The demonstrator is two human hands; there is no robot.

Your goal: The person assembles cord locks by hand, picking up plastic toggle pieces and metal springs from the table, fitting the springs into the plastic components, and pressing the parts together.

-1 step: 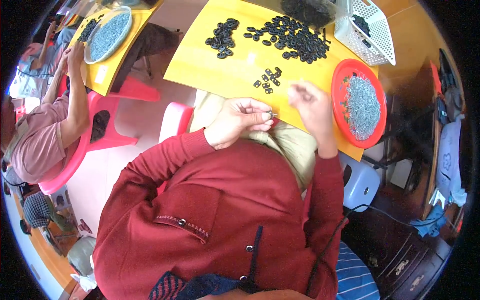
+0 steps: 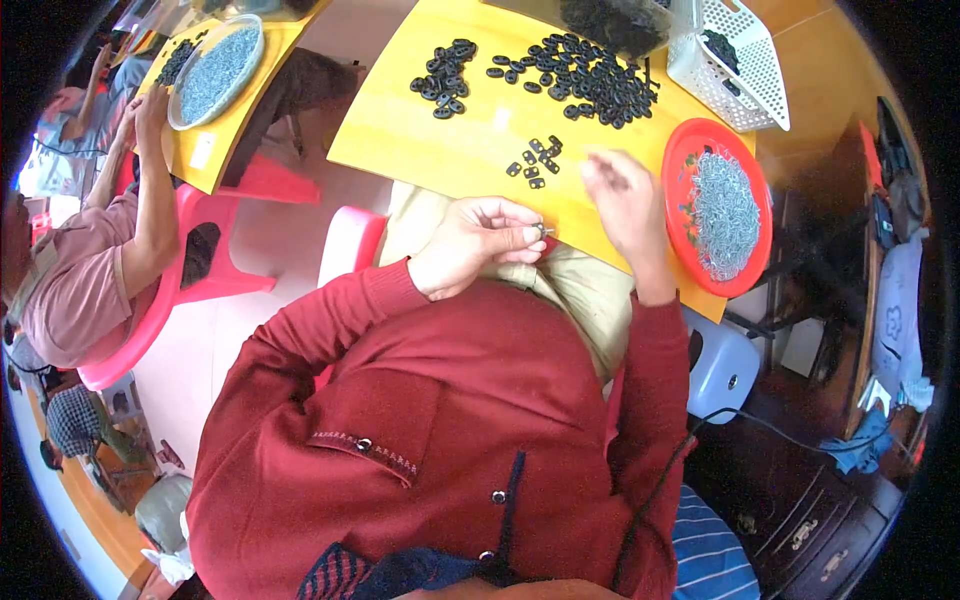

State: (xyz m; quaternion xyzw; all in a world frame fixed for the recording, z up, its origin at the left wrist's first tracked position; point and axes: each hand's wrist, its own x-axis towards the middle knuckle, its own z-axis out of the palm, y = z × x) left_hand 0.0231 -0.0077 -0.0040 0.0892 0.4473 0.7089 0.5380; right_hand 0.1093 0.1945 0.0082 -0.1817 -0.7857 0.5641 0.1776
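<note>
My left hand point(image 2: 478, 243) is closed, thumb against fingers, pinching a small black plastic piece with a thin metal pin point(image 2: 543, 230) sticking out to the right. It is held low at the table's near edge. My right hand point(image 2: 630, 205) hovers over the yellow tabletop to the right, slightly blurred, with its fingers curled together; whatever is in them is hidden. Just left of its fingertips lies a small group of black two-hole pieces point(image 2: 535, 162). Beyond them spreads a large pile of black oval pieces point(image 2: 600, 80), and a smaller pile point(image 2: 443, 78) sits farther left.
On the right, a red plate point(image 2: 677, 180) holds a heap of small silvery metal parts point(image 2: 728, 215). A white perforated basket point(image 2: 765, 80) and a clear bin of black parts point(image 2: 615, 22) stand at the back. Another person point(image 2: 90, 270) sits at a yellow table on the left.
My right hand has shifted slightly up and away from me over the table. My left hand stays where it was, holding the same black piece.
</note>
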